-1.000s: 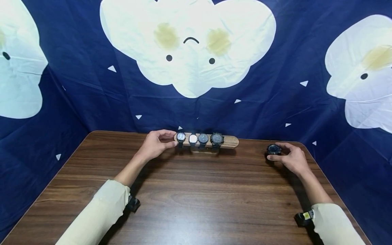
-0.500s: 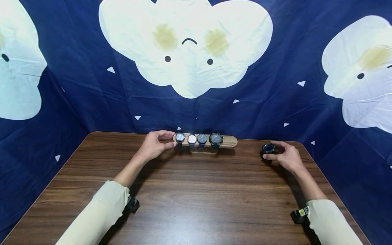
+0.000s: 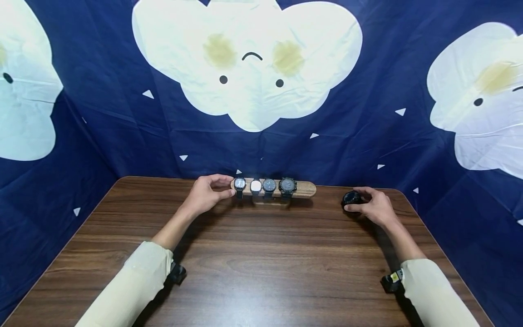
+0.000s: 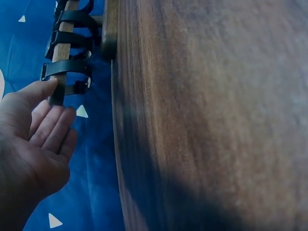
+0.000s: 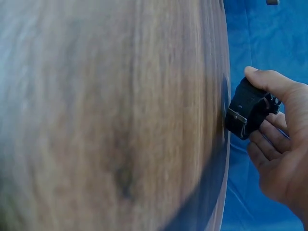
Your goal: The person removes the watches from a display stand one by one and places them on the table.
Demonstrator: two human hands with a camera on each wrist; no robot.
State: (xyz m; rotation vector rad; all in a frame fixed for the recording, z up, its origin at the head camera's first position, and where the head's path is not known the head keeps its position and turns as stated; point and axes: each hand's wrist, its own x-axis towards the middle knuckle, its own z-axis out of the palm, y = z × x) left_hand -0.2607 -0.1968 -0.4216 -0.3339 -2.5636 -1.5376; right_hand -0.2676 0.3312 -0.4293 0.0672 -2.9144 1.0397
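In the head view a wooden watch stand [image 3: 306, 189] stands near the table's far edge. Several watches with dark straps sit side by side along its bar, among them a square-faced one [image 3: 239, 183], a white-faced one [image 3: 256, 185] and a bulky black one [image 3: 288, 185]. My left hand [image 3: 207, 193] grips the bar's left end, with thumb and fingers on either side of it in the left wrist view. Right of the stand, my right hand [image 3: 377, 207] pinches a black wristwatch [image 5: 246, 108]. Its strap is buckled into a loop, and the buckle shows in the right wrist view.
Brown wood-grain table [image 3: 253, 254] spreads out in front of the stand. Behind its far edge hangs a dark blue cloth [image 3: 163, 141] printed with white clouds. A small black device [image 3: 391, 281] is worn at the right wrist, another [image 3: 177, 273] at the left.
My right hand has moved left toward the stand with the black wristwatch, which has turned so its face shows less. The left hand has kept its grip on the stand's end.
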